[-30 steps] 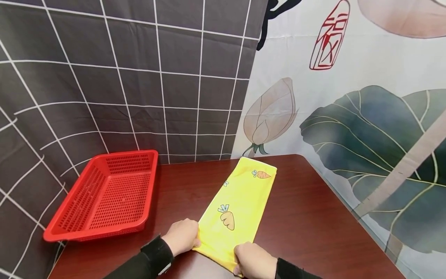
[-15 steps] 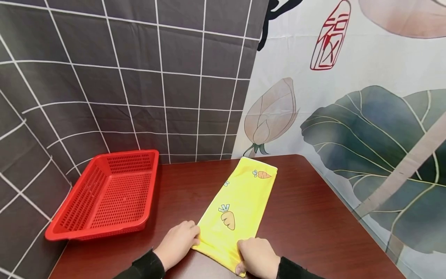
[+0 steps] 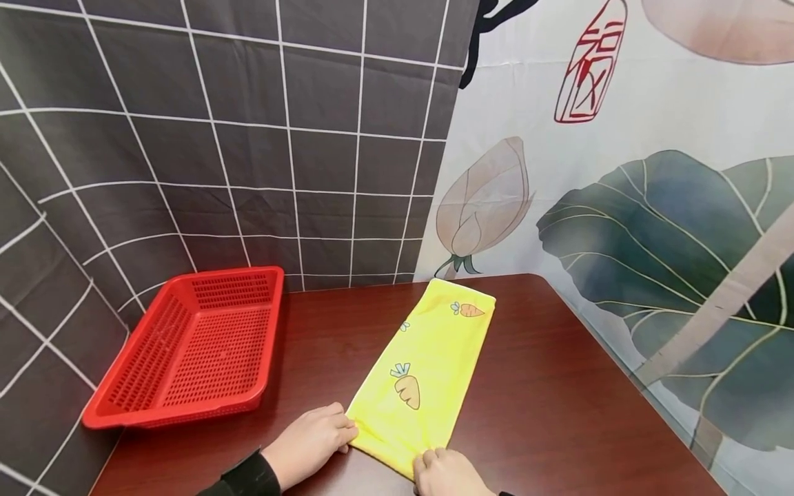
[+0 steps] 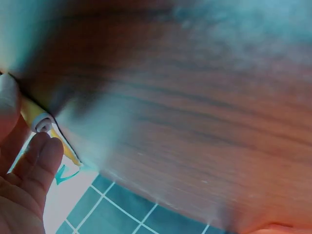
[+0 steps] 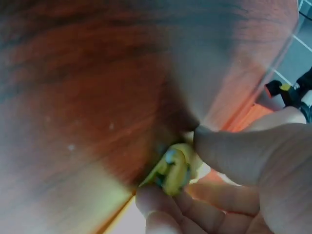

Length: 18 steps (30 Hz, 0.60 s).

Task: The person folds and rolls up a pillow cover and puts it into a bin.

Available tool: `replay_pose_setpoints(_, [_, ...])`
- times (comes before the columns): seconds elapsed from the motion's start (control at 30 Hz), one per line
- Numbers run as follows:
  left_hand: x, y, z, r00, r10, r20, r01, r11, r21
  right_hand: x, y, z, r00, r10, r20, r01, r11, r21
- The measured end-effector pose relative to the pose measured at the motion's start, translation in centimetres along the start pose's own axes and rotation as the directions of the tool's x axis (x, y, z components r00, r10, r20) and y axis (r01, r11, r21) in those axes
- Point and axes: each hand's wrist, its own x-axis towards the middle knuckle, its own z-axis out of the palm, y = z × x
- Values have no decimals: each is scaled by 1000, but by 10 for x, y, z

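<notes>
A yellow cloth [image 3: 434,358] printed with carrots lies on the table as a long folded strip, slanting away to the far right. Its near end is curled into a small roll, whose spiral end [image 4: 43,123] shows in the left wrist view. My left hand [image 3: 313,441] pinches the near left corner, thumb on one side and fingers on the other. At the near right corner, my right hand [image 3: 451,474] grips the other end of the roll. The right wrist view shows that bunched yellow end [image 5: 176,168] between thumb and fingertips.
A red plastic basket [image 3: 263,372] with perforated walls stands on the left of the brown table [image 3: 546,399]. Behind the table hang a dark grid-patterned curtain [image 3: 248,158] and a white sheet [image 3: 527,89] with lotus prints.
The cloth's near edge is rolled slightly farther away from me. My right hand has shifted a little left and nearer the frame's bottom; the left hand's fingers have moved onto the roll.
</notes>
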Motion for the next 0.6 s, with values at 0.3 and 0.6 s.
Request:
replay_pose_setpoints(0.3, [3, 0, -4, 999, -21, 40, 19, 999, 33, 4, 4, 19, 896, -260, -360, 193, 958, -210])
replay_pose_setpoints(0.6, [3, -9, -7, 983, -134, 125, 173, 904, -392, 8, 5, -6, 985, -119, 123, 132, 985, -109])
